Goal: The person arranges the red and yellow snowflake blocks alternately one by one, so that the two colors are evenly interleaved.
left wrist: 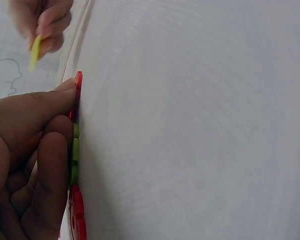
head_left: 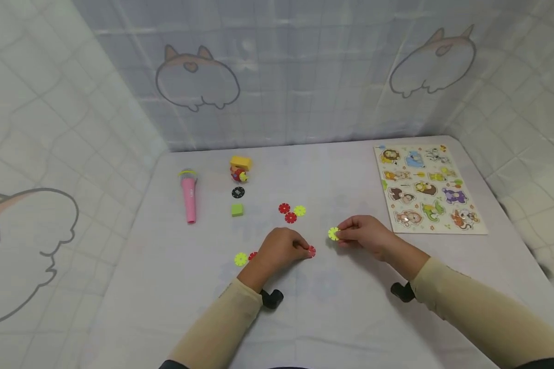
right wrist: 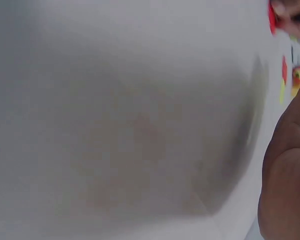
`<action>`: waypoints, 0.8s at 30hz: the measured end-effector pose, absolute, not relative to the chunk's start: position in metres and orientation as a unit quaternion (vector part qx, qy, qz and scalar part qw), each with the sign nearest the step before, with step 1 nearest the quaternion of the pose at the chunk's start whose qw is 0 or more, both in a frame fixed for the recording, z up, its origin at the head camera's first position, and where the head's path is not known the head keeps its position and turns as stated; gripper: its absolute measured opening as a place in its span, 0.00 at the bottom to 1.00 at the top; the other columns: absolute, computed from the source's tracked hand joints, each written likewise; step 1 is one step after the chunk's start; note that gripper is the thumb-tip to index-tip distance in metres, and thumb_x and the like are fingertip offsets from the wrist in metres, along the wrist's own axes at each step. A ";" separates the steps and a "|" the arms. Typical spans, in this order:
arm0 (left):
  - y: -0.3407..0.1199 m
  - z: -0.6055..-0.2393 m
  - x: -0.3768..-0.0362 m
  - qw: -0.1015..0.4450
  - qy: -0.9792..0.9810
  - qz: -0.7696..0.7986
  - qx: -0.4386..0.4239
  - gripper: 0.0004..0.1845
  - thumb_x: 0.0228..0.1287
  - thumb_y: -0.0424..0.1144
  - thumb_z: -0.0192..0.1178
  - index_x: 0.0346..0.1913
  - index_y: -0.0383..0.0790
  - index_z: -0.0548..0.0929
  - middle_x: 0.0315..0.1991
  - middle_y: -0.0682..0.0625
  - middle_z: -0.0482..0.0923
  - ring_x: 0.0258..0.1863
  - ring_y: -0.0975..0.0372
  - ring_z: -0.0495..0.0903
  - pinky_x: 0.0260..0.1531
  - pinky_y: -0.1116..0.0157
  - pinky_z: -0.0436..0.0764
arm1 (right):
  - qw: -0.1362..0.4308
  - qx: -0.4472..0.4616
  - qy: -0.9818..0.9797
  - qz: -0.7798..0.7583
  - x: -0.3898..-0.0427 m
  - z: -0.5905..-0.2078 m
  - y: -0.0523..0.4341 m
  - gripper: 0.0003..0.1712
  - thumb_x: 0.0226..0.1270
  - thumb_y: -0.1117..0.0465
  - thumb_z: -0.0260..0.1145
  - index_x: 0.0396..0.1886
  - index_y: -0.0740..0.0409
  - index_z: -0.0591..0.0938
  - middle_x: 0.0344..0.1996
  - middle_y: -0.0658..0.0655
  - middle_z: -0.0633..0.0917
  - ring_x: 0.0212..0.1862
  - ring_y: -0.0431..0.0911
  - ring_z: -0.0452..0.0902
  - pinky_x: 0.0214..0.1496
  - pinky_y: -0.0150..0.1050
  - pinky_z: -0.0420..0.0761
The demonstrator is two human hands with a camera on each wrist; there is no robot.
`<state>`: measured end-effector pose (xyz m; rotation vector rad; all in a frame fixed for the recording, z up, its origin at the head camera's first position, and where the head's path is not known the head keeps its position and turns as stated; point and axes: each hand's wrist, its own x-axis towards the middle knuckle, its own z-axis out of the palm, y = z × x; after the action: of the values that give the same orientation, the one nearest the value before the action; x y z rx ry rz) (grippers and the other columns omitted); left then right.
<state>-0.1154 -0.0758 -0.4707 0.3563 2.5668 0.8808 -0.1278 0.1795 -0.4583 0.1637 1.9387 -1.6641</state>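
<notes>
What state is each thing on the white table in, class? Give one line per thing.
Left hand: pinches a red snowflake disc.
Right hand: pinches a yellow-green snowflake disc.
Pink toy microphone: lying flat.
Wooden animal puzzle board: flat, pieces seated.
Green cube: untouched.

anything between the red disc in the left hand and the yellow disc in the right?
Nothing: bare tablecloth between red disc and yellow disc, clearest in the head view.
</notes>
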 end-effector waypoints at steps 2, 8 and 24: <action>-0.076 -0.472 -0.115 0.202 0.919 0.314 0.125 0.07 0.58 0.49 0.79 0.37 0.53 0.93 0.29 0.65 0.81 0.37 0.64 0.77 0.38 0.65 0.78 | 0.287 0.054 0.741 -0.604 -0.118 -0.462 0.176 0.12 0.70 0.70 0.70 0.48 0.72 0.79 0.38 0.61 0.85 0.35 0.46 0.86 0.42 0.39 0.86; -0.077 -0.471 -0.113 0.195 0.918 0.320 0.132 0.06 0.58 0.47 0.79 0.35 0.52 0.93 0.28 0.65 0.81 0.36 0.64 0.77 0.37 0.64 0.78 | 0.269 0.008 0.810 -0.521 -0.105 -0.467 0.162 0.09 0.64 0.69 0.74 0.39 0.65 0.82 0.30 0.59 0.84 0.31 0.47 0.85 0.36 0.40 0.86; -0.077 -0.472 -0.115 0.201 0.916 0.318 0.139 0.05 0.59 0.46 0.79 0.36 0.53 0.93 0.27 0.66 0.82 0.36 0.64 0.78 0.38 0.63 0.78 | 0.237 -0.036 0.860 -0.451 -0.108 -0.468 0.153 0.07 0.64 0.65 0.75 0.32 0.60 0.83 0.25 0.53 0.84 0.28 0.44 0.84 0.31 0.38 0.82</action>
<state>-0.1151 -0.0771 -0.4718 0.3897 2.5590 0.8884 -0.1077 0.1525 -0.4677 -0.0981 2.3571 -1.2356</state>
